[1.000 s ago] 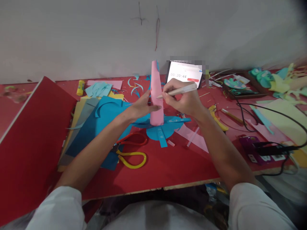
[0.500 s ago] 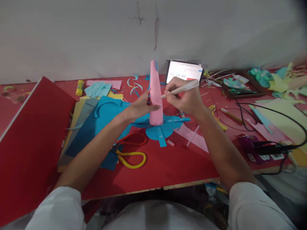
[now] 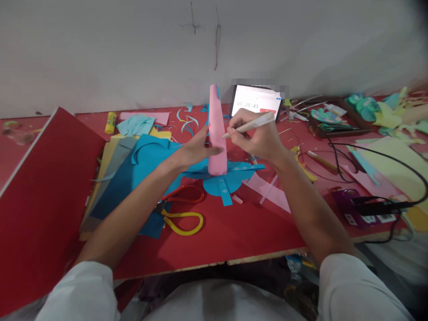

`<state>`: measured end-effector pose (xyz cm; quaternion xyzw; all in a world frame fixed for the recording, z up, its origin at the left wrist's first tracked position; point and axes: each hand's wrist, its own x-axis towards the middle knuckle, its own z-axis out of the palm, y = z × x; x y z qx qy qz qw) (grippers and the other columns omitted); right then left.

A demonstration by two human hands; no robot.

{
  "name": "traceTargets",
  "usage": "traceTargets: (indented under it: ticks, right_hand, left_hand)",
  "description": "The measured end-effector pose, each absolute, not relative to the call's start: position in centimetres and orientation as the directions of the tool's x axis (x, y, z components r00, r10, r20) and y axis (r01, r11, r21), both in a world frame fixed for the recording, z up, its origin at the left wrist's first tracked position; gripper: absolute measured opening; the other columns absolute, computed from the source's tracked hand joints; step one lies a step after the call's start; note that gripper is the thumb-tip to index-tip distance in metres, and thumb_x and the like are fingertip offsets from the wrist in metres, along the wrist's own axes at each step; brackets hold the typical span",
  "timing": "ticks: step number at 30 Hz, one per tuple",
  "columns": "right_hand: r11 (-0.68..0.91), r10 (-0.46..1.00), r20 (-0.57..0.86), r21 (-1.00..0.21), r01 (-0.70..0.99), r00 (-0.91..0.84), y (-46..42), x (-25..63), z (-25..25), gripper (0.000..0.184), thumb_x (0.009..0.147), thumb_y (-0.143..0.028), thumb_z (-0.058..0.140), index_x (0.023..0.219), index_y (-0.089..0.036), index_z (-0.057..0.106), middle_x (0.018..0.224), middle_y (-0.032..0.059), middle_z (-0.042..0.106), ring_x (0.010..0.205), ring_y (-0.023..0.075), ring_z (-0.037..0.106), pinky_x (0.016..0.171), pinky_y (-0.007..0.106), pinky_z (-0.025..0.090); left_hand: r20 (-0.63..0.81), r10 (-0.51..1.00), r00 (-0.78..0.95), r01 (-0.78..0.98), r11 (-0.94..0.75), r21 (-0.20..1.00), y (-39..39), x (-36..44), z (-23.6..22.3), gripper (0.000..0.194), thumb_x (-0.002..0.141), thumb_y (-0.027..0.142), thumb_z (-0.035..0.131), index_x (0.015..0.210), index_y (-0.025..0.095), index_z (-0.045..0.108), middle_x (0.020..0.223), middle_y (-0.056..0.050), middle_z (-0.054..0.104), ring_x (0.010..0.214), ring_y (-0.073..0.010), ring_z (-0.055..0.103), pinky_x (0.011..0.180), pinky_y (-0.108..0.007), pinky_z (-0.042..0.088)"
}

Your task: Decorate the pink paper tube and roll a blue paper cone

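A tall pink paper tube [image 3: 216, 116] stands upright on a round blue paper base [image 3: 209, 185] with flat blue strips, one of them patterned with white marks. My left hand [image 3: 197, 149] grips the tube from the left, the thumb across its front and the other fingers partly hidden behind. In my right hand [image 3: 252, 131] is a white pen [image 3: 257, 122], pinched in a writing grip. The pen's tip touches or nearly touches the tube's right front side; I cannot tell which. Scissors [image 3: 183, 223] with one red and one yellow handle lie below my left wrist.
Blue and yellow paper sheets [image 3: 117, 191] lie at left, beside a leaning red board [image 3: 50, 200] and a glue stick [image 3: 110, 122]. A tablet [image 3: 254, 99] showing a timer leans on the wall. At right are a tray [image 3: 354, 127] of cutouts, a cable [image 3: 384, 149] and a purple box [image 3: 346, 205].
The pen tip has moved slightly left and down on the pink tube, and my right hand has shifted a little with it. My left hand keeps its place.
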<state>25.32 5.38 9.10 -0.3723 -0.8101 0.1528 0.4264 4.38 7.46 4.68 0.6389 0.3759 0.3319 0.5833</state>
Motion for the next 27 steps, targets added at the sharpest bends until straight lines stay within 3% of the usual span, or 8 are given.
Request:
traceTargets:
  ticks: [12, 18, 22, 27]
  right_hand:
    - [0.682, 0.715, 0.633, -0.537, 0.497, -0.297, 5.1, 25.2, 9.1, 0.022, 0.088, -0.031, 0.074, 0.073, -0.025, 0.058, 0.063, -0.0019, 0.060, 0.052, 0.0127, 0.045, 0.053, 0.034, 0.045]
    - [0.749, 0.548, 0.835, -0.467, 0.470, -0.043, 3.8, 25.3, 10.3, 0.028, 0.099, -0.041, 0.063, 0.076, -0.025, 0.063, 0.068, 0.0018, 0.060, 0.058, 0.0157, 0.053, 0.054, 0.035, 0.047]
    - [0.715, 0.515, 0.854, -0.471, 0.517, 0.064, 2.6, 25.3, 11.2, 0.035, 0.102, -0.051, 0.059, 0.077, -0.027, 0.063, 0.071, 0.0042, 0.060, 0.066, 0.0199, 0.061, 0.054, 0.037, 0.049]
    - [0.652, 0.568, 0.805, -0.567, 0.504, 0.172, 0.6, 25.0, 8.7, 0.034, 0.102, -0.052, 0.061, 0.078, -0.027, 0.064, 0.071, 0.0033, 0.060, 0.062, 0.0191, 0.060, 0.054, 0.038, 0.049]
  left_hand:
    - [0.019, 0.876, 0.481, 0.143, -0.100, 0.985, 7.1, 4.4, 5.2, 0.062, 0.077, 0.031, 0.086, 0.130, 0.020, 0.057, 0.119, -0.010, 0.070, 0.114, -0.0285, 0.067, 0.092, -0.042, 0.060]
    - [0.200, 0.924, 0.327, 0.331, -0.310, 0.891, 5.7, 4.7, 7.0, 0.064, 0.075, 0.034, 0.090, 0.128, 0.021, 0.056, 0.116, -0.010, 0.070, 0.110, -0.0294, 0.068, 0.095, -0.045, 0.056]
    - [0.264, 0.937, 0.228, 0.439, -0.341, 0.831, 5.1, 5.2, 6.8, 0.072, 0.070, 0.040, 0.095, 0.127, 0.022, 0.055, 0.117, -0.011, 0.068, 0.113, -0.0340, 0.067, 0.093, -0.045, 0.055]
    - [0.163, 0.900, 0.404, 0.317, -0.305, 0.898, 6.7, 4.8, 3.8, 0.069, 0.081, 0.053, 0.084, 0.132, 0.019, 0.052, 0.114, -0.011, 0.069, 0.107, -0.0294, 0.070, 0.088, -0.042, 0.058]
